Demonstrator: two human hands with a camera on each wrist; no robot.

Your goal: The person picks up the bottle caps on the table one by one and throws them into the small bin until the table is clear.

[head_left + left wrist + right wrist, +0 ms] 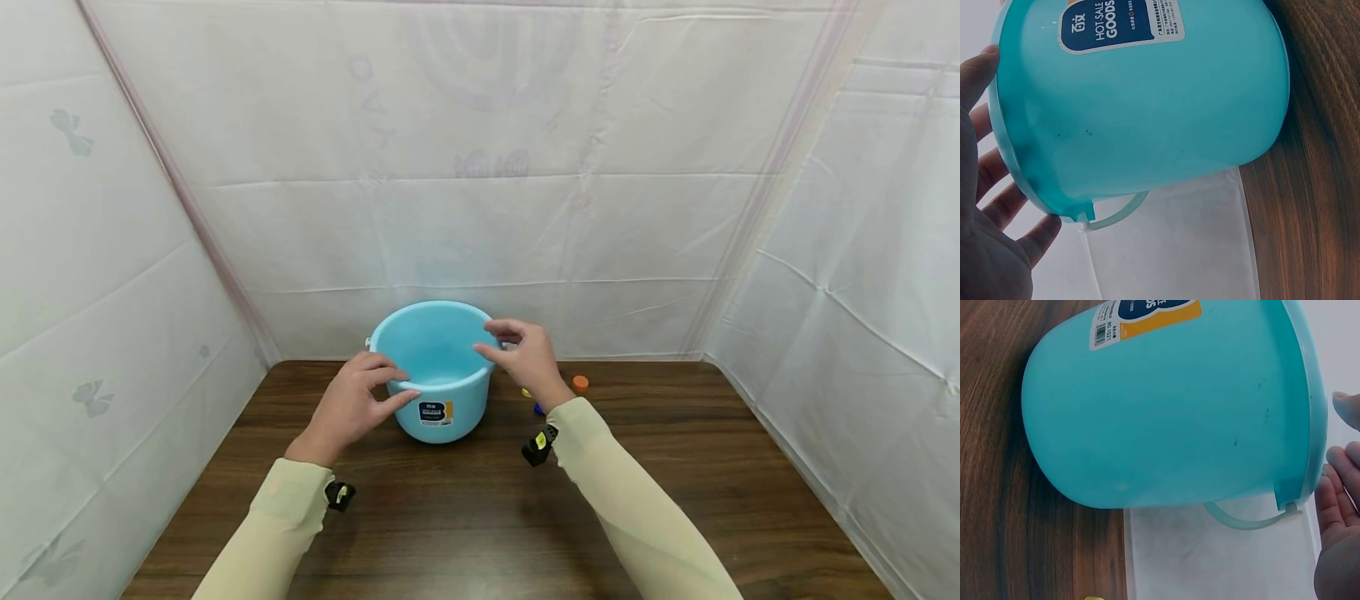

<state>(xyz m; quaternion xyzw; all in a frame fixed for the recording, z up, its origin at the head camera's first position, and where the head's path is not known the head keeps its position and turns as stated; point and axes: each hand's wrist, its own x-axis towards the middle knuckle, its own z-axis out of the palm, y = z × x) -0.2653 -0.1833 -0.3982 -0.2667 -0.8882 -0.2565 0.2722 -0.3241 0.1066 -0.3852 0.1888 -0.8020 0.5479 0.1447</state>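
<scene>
- Your left hand (352, 407) lies spread against the near-left rim (1316, 412) of the round, light-blue plastic bucket (474, 408); your right hand (529, 357) is loosely spread by its right side, contact hard to judge.
- It stands upright between your hands on the dark-brown wooden table (435, 508).
- You should find it light, fairly stiff and a bit slippery; take hold at the thick rim or the curved, pale handle (1246, 524).

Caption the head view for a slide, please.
Left hand and right hand at the rim of a light-blue bucket on a dark wooden table, small orange object at right.
</scene>
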